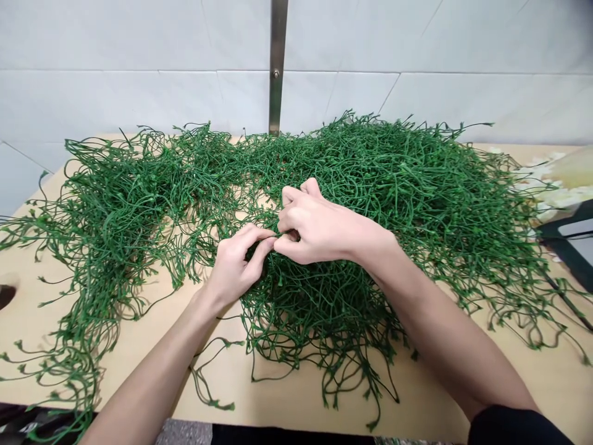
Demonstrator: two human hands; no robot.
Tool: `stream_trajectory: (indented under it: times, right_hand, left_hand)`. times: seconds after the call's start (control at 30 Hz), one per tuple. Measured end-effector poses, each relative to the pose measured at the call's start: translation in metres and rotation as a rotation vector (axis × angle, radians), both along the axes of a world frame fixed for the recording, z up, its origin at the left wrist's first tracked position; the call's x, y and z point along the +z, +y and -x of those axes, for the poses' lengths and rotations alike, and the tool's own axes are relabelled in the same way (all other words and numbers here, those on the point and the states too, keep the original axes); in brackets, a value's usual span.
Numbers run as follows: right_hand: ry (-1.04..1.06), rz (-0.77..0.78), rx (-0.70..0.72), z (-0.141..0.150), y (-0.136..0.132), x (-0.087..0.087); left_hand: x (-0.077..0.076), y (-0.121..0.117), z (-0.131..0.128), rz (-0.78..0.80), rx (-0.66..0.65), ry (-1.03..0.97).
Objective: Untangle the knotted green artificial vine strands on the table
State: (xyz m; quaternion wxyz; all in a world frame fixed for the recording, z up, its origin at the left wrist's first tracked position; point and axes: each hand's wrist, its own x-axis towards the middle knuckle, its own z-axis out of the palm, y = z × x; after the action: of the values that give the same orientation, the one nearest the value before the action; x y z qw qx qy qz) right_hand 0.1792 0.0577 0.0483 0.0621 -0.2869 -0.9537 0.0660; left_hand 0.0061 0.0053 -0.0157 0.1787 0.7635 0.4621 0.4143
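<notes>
Thin green artificial stems [324, 309] with small forked tips lie in a tangled heap under and in front of my hands. My left hand [241, 259] has thumb and index finger pinched together at the heap's upper left. Right against its fingertips, my right hand [319, 225] is also closed, with thumb and index finger pinching and the other fingers curled. A bit of green stem shows between the two hands' fingertips. The rest of that stem blends into the heap, and my right palm is hidden.
More green stems spread in a pile at the left [120, 210] and a bigger pile at the back right [407, 167]. A wooden table [194, 327] bears them. White flowers [546, 179] and a black-edged object [572, 241] sit at the right. Behind is a tiled wall [139, 68] with a metal strip [277, 68].
</notes>
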Motion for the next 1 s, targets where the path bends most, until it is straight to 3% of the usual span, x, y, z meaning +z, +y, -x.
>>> stream_trajectory:
  times: [0.17,0.5,0.73,0.87,1.0]
  right_hand:
    - [0.101,0.064,0.058,0.003,0.004,-0.003]
    - [0.182,0.086,0.105,-0.001,0.009,-0.01]
    - [0.322,0.093,-0.133,-0.014,0.012,-0.001]
    - [0.294,0.198,-0.059,-0.01,0.009,0.001]
    - [0.326,0.208,-0.014,-0.004,0.01,-0.005]
  left_hand:
    - [0.002,0.003,0.004,0.08,-0.043,0.051]
    - [0.004,0.006,0.008,0.223,-0.05,-0.111]
    - [0.007,0.005,0.005,0.336,0.068,-0.249]
    - [0.007,0.004,0.003,0.33,0.077,-0.28]
    - [0.007,0.004,0.004,0.305,0.064,-0.284]
